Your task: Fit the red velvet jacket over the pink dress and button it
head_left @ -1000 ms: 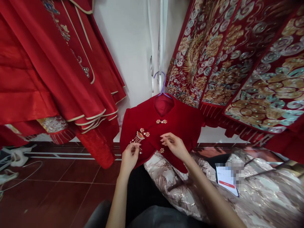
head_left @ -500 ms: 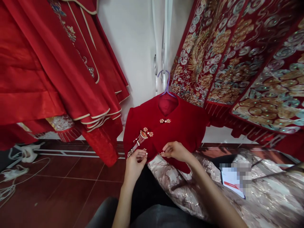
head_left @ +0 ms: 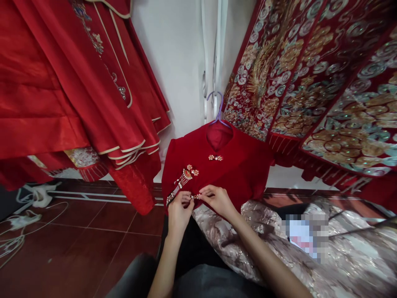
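A red velvet jacket hangs on a purple hanger in front of me. At its lower front, my left hand pinches one half of a pearl-and-gold frog button. My right hand pinches the other half, and the two halves meet or nearly meet between my fingertips. Higher up, a matching frog clasp is fastened under the neckline. A fan-shaped brooch with beaded tassels lies on the left chest, beside another gold flower clasp.
Red garments with pale piping hang at left, and a heavily embroidered red gown hangs at right. Shiny pinkish brocade covers my lap's right side, with a phone on it. White cables lie on the tiled floor.
My right hand has moved left, drawing its edge of the jacket front and its clasp half up to my left hand. The gap between the lower front edges has closed.
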Demonstrator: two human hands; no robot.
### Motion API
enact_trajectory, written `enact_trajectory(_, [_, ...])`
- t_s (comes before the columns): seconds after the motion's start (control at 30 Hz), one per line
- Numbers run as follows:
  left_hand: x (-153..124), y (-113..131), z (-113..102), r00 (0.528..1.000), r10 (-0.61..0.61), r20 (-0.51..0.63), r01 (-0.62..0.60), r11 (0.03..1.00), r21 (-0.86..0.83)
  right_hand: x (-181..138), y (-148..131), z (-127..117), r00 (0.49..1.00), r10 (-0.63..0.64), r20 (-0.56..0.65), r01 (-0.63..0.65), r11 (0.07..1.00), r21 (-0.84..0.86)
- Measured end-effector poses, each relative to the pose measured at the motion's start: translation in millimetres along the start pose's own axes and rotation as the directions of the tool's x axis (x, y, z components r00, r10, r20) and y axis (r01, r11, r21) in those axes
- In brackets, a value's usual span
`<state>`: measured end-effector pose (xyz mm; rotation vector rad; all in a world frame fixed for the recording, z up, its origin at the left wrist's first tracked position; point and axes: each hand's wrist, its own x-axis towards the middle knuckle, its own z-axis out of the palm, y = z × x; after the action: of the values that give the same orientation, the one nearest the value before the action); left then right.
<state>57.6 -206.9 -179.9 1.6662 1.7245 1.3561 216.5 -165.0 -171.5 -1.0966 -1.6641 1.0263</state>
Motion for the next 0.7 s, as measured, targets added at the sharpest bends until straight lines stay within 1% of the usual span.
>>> enact_trajectory(0.1, [-0.6,-1.4,1.4,1.000,0.027,-0.006,-0.027,0.999,0.044,-1.6,4.0,3.2,1.000,-0.012,-0.011,0.012,1.000,0.017])
enact_trajectory(0.23, [-0.3,-1.7,1.9,0.990,0.138,-0.031,-0.130,0.974,0.185,-4.6,6.0,11.0,0.998,-0.035,-0.044,0.037,0.999,0.039])
enact_trajectory(0.33, [-0.4,-0.4,1.6,0.985,0.162,-0.054,-0.147,0.967,0.207,-6.2,6.4,15.5,0.996,-0.040,-0.075,0.045,0.997,0.064])
enact_trajectory(0.4, [-0.8,0.2,1.3,0.988,0.148,-0.055,-0.137,0.977,0.165,-6.8,6.2,16.8,0.995,-0.032,-0.095,0.039,0.996,0.081])
enact_trajectory(0.47, [-1.4,-0.2,1.5,0.993,0.104,-0.052,-0.099,0.991,0.090,-7.0,5.6,17.3,0.994,-0.028,-0.102,0.038,0.995,0.096])
enact_trajectory(0.6, [-1.9,-3.7,3.5,0.999,-0.036,-0.006,0.035,0.996,-0.087,-7.1,4.2,19.3,0.995,-0.033,-0.091,0.042,0.994,0.104])
enact_trajectory(0.7, [-2.1,-6.7,4.9,0.994,-0.101,0.042,0.108,0.976,-0.191,-8.2,3.7,22.4,0.993,-0.041,-0.109,0.051,0.994,0.092])
